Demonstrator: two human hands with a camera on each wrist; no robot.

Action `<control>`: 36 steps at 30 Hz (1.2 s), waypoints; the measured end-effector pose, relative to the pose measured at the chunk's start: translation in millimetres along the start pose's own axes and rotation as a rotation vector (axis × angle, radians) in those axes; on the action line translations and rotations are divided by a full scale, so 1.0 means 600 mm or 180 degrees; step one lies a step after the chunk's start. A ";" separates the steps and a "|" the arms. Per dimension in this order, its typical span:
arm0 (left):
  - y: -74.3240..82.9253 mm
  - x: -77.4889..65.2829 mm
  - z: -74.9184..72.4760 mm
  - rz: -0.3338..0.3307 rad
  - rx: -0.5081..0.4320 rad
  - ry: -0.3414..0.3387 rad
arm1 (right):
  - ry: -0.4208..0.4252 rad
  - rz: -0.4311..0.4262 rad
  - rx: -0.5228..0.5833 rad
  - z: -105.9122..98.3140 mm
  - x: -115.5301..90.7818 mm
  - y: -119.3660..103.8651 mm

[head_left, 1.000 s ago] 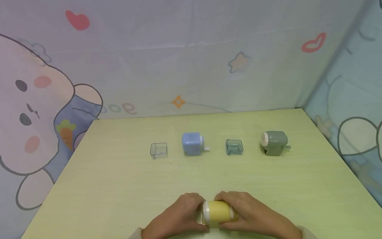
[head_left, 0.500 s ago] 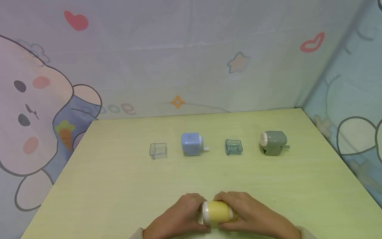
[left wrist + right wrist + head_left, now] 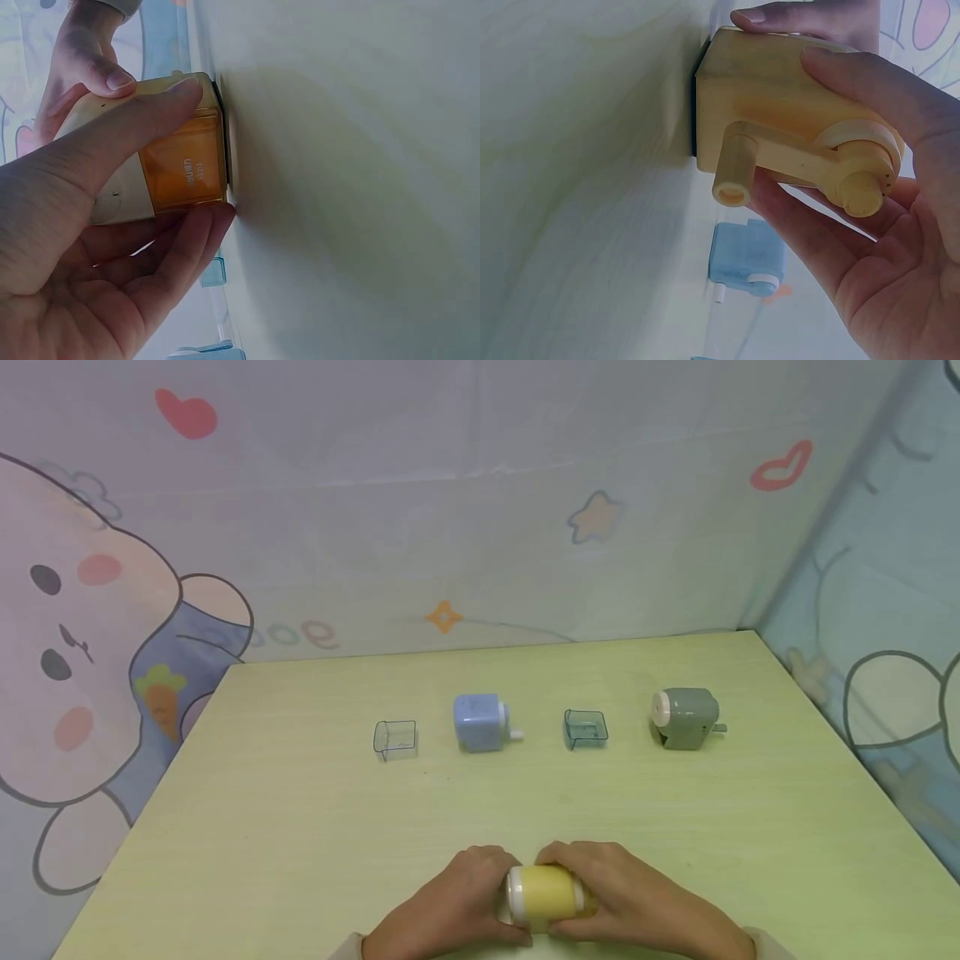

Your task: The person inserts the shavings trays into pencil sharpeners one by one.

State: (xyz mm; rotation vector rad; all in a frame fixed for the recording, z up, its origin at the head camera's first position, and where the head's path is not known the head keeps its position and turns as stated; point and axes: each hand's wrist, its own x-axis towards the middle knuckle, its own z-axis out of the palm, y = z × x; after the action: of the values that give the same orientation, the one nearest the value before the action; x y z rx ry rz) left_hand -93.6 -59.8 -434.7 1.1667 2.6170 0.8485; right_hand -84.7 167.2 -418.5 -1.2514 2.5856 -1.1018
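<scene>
A yellow hand-crank pencil sharpener (image 3: 546,892) stands on the table near the front edge, held between both hands. My left hand (image 3: 468,893) grips its drawer end. In the left wrist view, thumb and fingers lie along the two sides of the see-through orange shavings drawer (image 3: 184,165), which sits in the body. From the other end my right hand (image 3: 630,893) holds the body, thumb on one side and fingers on the opposite side. The yellow crank (image 3: 787,154) shows in the right wrist view, beside the right palm.
Farther back stand a blue sharpener (image 3: 480,723) and a grey-green sharpener (image 3: 688,718). A clear drawer (image 3: 395,739) lies left of the blue one, and a teal see-through drawer (image 3: 586,728) lies between the two. A printed cloth (image 3: 510,552) hangs behind the table.
Both hands keep their hold on the yellow sharpener with hardly any movement. The whole head view has shifted slightly.
</scene>
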 end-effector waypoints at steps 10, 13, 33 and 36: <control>-0.002 -0.001 0.002 0.0029 -0.0007 0.0029 | -0.0077 0.0060 -0.0012 0.000 -0.003 0.001; -0.002 -0.002 0.002 0.0046 -0.0004 0.0040 | -0.0112 0.0043 0.0001 0.000 -0.003 0.003; -0.006 -0.009 -0.004 0.0036 0.0076 -0.0072 | -0.0063 0.0123 0.0078 -0.013 -0.029 0.027; -0.008 -0.011 -0.008 0.0009 0.0166 -0.0061 | -0.0055 0.0180 0.0050 -0.020 -0.035 0.030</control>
State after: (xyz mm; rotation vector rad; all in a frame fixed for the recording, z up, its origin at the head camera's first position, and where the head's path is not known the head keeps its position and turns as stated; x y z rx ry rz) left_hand -93.8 -69.6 -433.8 1.1856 2.6378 0.7700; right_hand -86.7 196.5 -425.8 -1.1715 2.5777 -1.0941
